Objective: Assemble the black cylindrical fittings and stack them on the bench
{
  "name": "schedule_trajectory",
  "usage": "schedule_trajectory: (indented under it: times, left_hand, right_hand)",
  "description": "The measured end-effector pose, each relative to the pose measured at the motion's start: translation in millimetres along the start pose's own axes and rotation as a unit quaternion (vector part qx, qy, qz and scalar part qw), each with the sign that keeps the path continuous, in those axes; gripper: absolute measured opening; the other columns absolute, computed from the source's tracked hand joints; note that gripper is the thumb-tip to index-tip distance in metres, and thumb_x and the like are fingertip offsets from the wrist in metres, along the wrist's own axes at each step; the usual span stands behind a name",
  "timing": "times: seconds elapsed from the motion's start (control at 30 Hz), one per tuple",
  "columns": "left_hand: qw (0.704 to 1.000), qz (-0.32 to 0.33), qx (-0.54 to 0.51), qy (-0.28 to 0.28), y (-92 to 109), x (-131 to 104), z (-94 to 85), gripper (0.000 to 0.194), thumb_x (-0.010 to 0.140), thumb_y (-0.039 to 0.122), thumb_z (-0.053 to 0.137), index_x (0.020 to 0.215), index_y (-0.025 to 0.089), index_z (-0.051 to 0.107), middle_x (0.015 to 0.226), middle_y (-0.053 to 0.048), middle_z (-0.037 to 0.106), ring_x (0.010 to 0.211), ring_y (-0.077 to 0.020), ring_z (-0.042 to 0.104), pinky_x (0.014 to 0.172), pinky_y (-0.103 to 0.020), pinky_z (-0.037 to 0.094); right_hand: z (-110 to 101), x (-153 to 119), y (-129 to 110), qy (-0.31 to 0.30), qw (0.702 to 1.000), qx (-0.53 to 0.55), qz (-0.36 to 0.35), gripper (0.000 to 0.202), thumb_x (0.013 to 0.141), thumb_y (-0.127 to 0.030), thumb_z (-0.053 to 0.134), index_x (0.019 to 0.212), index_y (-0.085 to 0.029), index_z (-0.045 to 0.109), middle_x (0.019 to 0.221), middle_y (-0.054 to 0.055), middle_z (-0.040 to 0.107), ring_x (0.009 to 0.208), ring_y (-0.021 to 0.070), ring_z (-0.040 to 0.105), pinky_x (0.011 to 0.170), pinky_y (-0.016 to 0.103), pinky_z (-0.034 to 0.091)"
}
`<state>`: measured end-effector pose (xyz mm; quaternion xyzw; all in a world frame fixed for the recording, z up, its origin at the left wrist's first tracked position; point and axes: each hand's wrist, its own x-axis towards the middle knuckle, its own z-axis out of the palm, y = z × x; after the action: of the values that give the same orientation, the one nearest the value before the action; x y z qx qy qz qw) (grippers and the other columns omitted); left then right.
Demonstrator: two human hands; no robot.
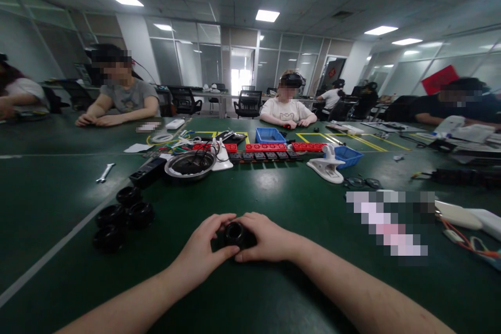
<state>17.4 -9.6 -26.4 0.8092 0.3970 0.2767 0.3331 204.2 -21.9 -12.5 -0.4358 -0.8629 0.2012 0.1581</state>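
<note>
A glossy black round part with a central hole [235, 231] is between my two hands, just above or on the green table; which of the two I cannot tell. My left hand [205, 242] curls around its left side, thumb at the near edge. From the other side my right hand [268, 237] wraps it, with fingertips meeting those of the left at the far side. Much of the part is covered by fingers. To the left, several similar black round parts [141, 215] are clustered together on the table.
A wrench [105, 173], a black box-shaped device [146, 171] and a metal bowl [190, 173] lie beyond the cluster. Red strips [266, 147], blue bins [270, 135] and a white clamp stand [326, 167] line the middle. Glasses [362, 183] lie at right. Co-workers sit around the table.
</note>
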Motion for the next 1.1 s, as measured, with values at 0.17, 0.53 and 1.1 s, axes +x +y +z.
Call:
schedule_trajectory:
  times: [0.17, 0.53, 1.1]
  left_hand:
    - [0.999, 0.020, -0.003, -0.024, 3, 0, -3.0, 0.034, 0.071, 0.020, 0.061, 0.105, 0.025, 0.055, 0.094, -0.002, 0.055, 0.084, -0.0208, 0.052, 0.069, -0.030, 0.043]
    - [0.999, -0.011, 0.015, 0.025, -3, 1, 2.6, 0.032, 0.064, 0.022, 0.068, 0.094, 0.021, 0.057, 0.092, -0.003, 0.056, 0.090, -0.0240, 0.052, 0.077, -0.036, 0.042]
    - [1.000, 0.006, 0.002, -0.025, 1, 1, -1.2, 0.033, 0.066, 0.024, 0.067, 0.097, 0.023, 0.057, 0.092, -0.002, 0.056, 0.087, -0.0223, 0.052, 0.071, -0.031, 0.042]
  right_hand:
    - [-4, 4, 14, -0.038, 0.998, 0.041, -0.026, 0.034, 0.063, -0.024, 0.073, 0.091, -0.014, 0.058, 0.083, 0.001, 0.056, 0.077, 0.0150, 0.051, 0.067, 0.023, 0.039]
    - [22, 2, -12, 0.088, 0.980, -0.149, 0.102, 0.049, 0.060, -0.058, 0.064, 0.080, -0.015, 0.053, 0.075, 0.005, 0.056, 0.070, 0.0201, 0.050, 0.063, 0.031, 0.037]
    - [3, 3, 5, -0.004, 0.999, 0.022, 0.033, 0.032, 0.060, -0.036, 0.073, 0.077, -0.015, 0.056, 0.071, -0.003, 0.051, 0.064, 0.0114, 0.046, 0.054, 0.020, 0.032]
